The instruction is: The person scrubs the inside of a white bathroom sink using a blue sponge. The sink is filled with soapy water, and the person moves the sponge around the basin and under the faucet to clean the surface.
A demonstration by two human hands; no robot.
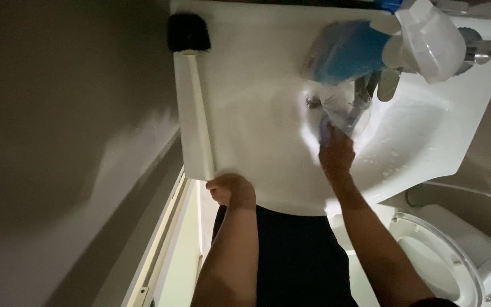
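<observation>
Right hand (336, 152) reaches into the sink (245, 113), fingers curled on what looks like a blue cloth (324, 129) pressed to the wet basin near the drain (312, 102); how tightly they close I cannot tell. Left hand (231, 190) grips the sink's near edge, fingers wrapped under the rim. Wiping looks to be the step in hand; working on round the bowl would call for steady pressure on slick glazed ceramic. At the sink's far edge stand a translucent blue spray bottle (348, 51) with white trigger and a chrome tap (487, 51); a black brush (188, 32) sits at its far left corner. Right of the sink, a white toilet (450, 256).
</observation>
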